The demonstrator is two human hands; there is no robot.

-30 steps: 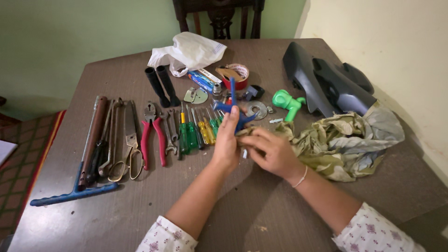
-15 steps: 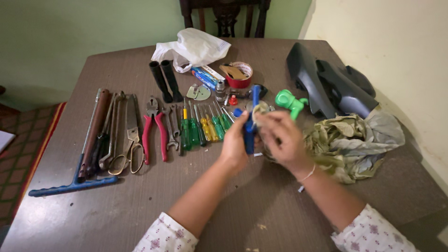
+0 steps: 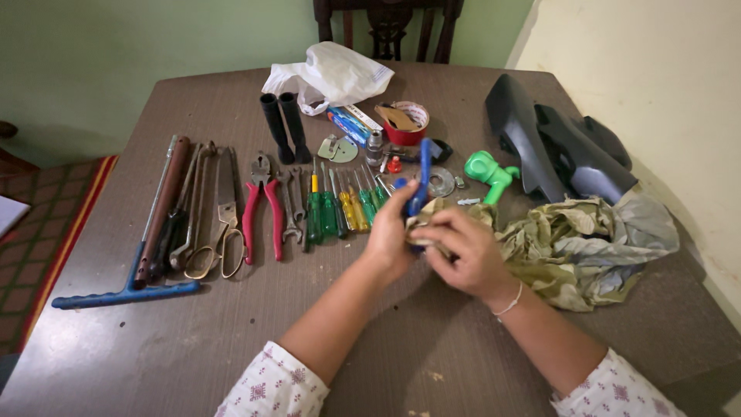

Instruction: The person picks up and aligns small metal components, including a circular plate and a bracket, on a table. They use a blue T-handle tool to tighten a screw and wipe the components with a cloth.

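My left hand grips a blue-handled tool that stands nearly upright above the table. My right hand presses a fold of the crumpled olive cloth against the tool's lower part, which the fingers and cloth hide. Both hands meet near the middle of the brown table, just in front of a row of green and yellow screwdrivers.
Red-handled pliers, scissors, wrenches and a long blue-handled bar lie at the left. Behind are two black tubes, a white plastic bag, red tape roll, green tap piece and black plastic panels. A chair stands beyond.
The blue tool has gone from tilted to nearly upright in my left hand. My right hand has closed in with the cloth around its lower end.
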